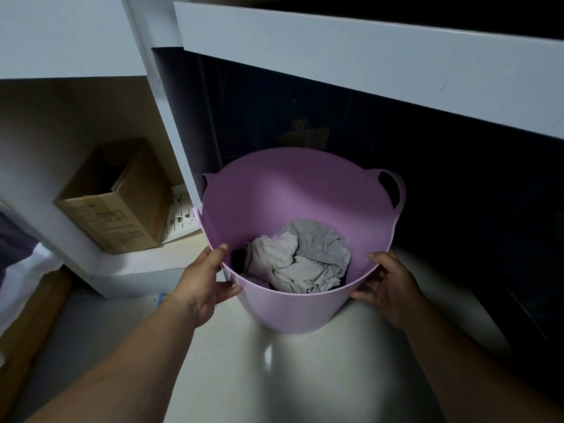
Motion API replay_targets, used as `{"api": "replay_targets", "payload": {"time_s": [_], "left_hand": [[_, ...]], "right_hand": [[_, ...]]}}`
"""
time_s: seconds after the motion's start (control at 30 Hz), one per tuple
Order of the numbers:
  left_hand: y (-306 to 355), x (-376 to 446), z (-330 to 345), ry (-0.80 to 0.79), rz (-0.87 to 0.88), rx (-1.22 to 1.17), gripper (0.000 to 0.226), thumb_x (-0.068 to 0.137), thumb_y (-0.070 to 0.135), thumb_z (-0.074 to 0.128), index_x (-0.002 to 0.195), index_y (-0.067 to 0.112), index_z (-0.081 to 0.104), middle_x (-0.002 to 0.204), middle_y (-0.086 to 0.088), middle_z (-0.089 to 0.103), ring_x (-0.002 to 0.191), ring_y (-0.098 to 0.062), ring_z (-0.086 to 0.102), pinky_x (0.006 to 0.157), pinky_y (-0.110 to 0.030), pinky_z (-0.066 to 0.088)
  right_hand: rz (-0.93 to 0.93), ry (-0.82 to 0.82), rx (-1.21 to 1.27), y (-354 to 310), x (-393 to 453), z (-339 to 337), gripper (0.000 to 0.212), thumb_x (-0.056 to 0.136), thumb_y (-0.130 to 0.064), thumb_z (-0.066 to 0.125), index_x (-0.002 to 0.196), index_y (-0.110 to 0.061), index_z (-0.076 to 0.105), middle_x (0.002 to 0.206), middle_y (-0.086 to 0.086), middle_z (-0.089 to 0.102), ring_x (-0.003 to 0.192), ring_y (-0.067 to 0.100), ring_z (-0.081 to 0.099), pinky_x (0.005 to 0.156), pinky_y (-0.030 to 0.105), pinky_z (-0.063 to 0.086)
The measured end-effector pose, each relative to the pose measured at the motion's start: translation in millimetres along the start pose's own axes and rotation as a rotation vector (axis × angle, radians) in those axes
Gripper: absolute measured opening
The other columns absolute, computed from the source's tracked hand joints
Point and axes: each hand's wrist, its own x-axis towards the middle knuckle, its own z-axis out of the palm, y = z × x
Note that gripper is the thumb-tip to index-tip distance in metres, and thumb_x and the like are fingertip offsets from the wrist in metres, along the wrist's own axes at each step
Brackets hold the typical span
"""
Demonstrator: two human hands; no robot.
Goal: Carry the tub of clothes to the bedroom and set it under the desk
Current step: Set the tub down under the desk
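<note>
A lilac plastic tub (293,306) with two loop handles stands on the pale floor, its far half under the white desk (351,53). Crumpled grey clothes (305,257) lie in its bottom, with a bit of dark cloth beside them. My left hand (210,282) grips the tub's near-left rim, thumb over the edge and fingers on the outer wall. My right hand (387,282) holds the near-right rim the same way. The tub's left handle sits close against the desk's white side panel (177,123).
The space under the desk is dark, with a wall socket (317,137) at the back. Left of the side panel stand a brown cardboard box (119,206) and a white power strip (181,212). A brown board (33,315) lies at far left.
</note>
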Motion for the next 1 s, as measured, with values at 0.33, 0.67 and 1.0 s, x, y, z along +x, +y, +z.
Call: {"api": "replay_targets", "payload": {"time_s": [0.33, 0.67, 1.0], "left_hand": [[-0.1, 1.4, 5.9, 0.022, -0.010, -0.005, 0.045, 0.099, 0.046, 0.062, 0.141, 0.030, 0.061, 0.149, -0.009, 0.055, 0.111, -0.051, 0.070, 0.088, -0.059, 0.062], [1.8, 3.4, 7.6, -0.004, -0.002, -0.023, 0.057, 0.099, 0.046, 0.064, 0.152, 0.031, 0.050, 0.157, -0.008, 0.050, 0.117, -0.050, 0.065, 0.077, -0.049, 0.065], [0.8, 10.3, 3.3, -0.073, 0.007, -0.054, 0.049, 0.099, 0.031, 0.065, 0.147, 0.029, 0.056, 0.156, -0.010, 0.052, 0.122, -0.053, 0.061, 0.074, -0.047, 0.065]], "right_hand": [[-0.002, -0.025, 0.010, -0.8, 2.9, -1.8, 0.045, 0.083, -0.033, 0.068, 0.128, -0.039, 0.066, 0.114, 0.002, 0.075, 0.102, 0.034, 0.071, 0.069, 0.055, 0.062], [0.000, -0.038, 0.033, -2.2, 9.4, -3.4, 0.036, 0.086, -0.031, 0.068, 0.122, -0.036, 0.068, 0.106, 0.001, 0.077, 0.095, 0.033, 0.073, 0.066, 0.053, 0.061], [0.000, -0.045, 0.039, -2.3, 14.1, -2.6, 0.036, 0.088, -0.032, 0.067, 0.124, -0.036, 0.067, 0.109, 0.002, 0.077, 0.099, 0.034, 0.073, 0.066, 0.053, 0.061]]}}
